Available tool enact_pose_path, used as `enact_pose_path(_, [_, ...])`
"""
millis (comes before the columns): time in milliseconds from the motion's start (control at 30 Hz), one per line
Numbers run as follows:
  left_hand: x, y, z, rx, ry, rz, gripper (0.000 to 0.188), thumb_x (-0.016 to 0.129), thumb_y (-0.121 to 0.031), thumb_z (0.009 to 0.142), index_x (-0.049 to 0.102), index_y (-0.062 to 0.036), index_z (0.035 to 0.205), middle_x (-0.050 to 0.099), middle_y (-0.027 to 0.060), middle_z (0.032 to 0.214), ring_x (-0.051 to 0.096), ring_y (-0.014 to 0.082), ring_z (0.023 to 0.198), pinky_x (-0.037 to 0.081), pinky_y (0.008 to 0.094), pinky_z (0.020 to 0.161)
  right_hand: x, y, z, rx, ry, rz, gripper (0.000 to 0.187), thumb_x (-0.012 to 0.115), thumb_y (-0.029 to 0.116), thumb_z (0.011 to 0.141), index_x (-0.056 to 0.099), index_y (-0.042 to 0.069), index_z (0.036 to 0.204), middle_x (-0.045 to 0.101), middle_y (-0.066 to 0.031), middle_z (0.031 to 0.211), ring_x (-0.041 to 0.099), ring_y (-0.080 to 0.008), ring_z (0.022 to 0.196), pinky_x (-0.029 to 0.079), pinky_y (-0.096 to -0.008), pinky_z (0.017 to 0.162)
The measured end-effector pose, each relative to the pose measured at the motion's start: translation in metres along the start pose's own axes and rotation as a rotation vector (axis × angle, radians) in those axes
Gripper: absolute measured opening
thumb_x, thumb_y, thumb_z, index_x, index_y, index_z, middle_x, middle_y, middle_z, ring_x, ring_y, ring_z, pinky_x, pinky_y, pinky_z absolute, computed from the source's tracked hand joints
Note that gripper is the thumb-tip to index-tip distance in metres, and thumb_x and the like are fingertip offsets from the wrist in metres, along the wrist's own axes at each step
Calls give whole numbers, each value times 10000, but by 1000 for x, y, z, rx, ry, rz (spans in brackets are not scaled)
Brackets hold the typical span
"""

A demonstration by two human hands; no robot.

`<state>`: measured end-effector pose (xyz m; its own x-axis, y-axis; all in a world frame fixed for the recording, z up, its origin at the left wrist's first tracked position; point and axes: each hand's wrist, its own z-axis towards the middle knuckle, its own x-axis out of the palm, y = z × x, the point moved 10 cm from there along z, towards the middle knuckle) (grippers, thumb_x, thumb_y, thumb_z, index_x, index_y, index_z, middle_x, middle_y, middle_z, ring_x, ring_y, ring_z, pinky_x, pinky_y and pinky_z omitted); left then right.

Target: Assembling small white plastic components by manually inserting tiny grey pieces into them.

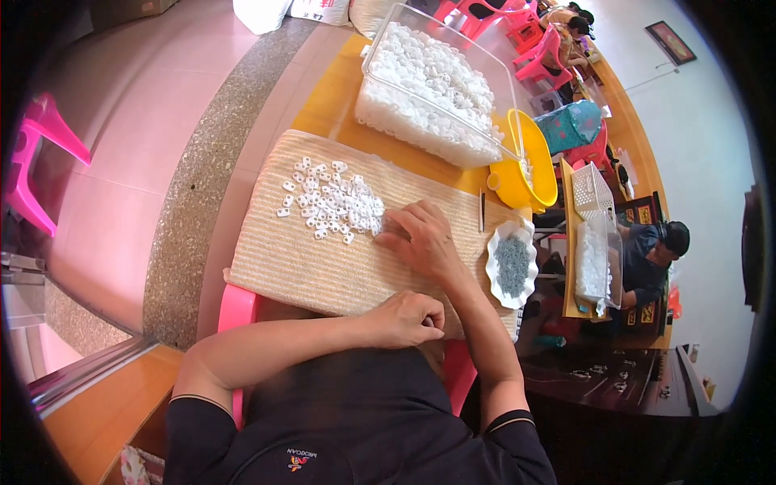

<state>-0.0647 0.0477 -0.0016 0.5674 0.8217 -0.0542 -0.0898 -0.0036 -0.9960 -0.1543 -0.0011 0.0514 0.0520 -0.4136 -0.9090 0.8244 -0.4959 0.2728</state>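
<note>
Small white plastic pieces with holes lie in a loose pile on a beige ribbed cloth over the table. My right hand rests at the pile's right edge, its fingers bent together over something pale that I cannot make out. Closer to my body, my left hand is curled closed above the table's near edge; its fingers hide whatever is inside. To the right of my right hand, a white scalloped dish holds many small grey pieces.
A clear plastic bin full of white pieces stands beyond the cloth, beside a yellow basin. A thin dark tool lies near the dish. At right, a person sits by another bin; a pink stool stands left.
</note>
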Motion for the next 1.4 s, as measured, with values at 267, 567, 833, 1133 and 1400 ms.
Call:
enact_pose_path(267, [2,-3,2,47,-26,0,184,677,-186,786,636,-11,826,667,138,788,664,246,767,514,356,700,25,-11,22,30,63,14,266,718,291,767,665,105,949,665,-44,821,600,-254,842,441,-385,753])
enact_pose_path(567, [1,-3,1,25,-17,26,191,679,-195,767,637,-17,820,669,135,805,655,281,790,505,379,719,32,-4,50,72,93,103,266,713,225,777,689,69,991,669,-95,818,614,-278,823,472,-391,753])
enact_pose_path(833, [3,-3,0,88,-38,103,203,678,-220,808,651,-27,866,673,140,817,660,267,786,515,373,721,9,-12,41,153,14,155,195,698,168,780,680,57,939,639,-118,789,624,-294,770,497,-389,671])
enact_pose_path(1133, [-2,-2,1,70,-68,-12,203,680,-208,762,649,-11,804,655,164,777,646,311,779,498,392,711,-88,-32,51,117,-160,248,230,739,40,773,669,12,990,651,-71,811,617,-117,713,507,-258,648])
enact_pose_path(1400, [-2,-2,1,65,-71,20,188,671,-200,758,649,-18,801,665,158,796,651,317,807,502,401,729,7,-14,-20,145,503,99,260,677,226,810,670,89,1031,648,-103,929,639,-281,854,514,-390,736])
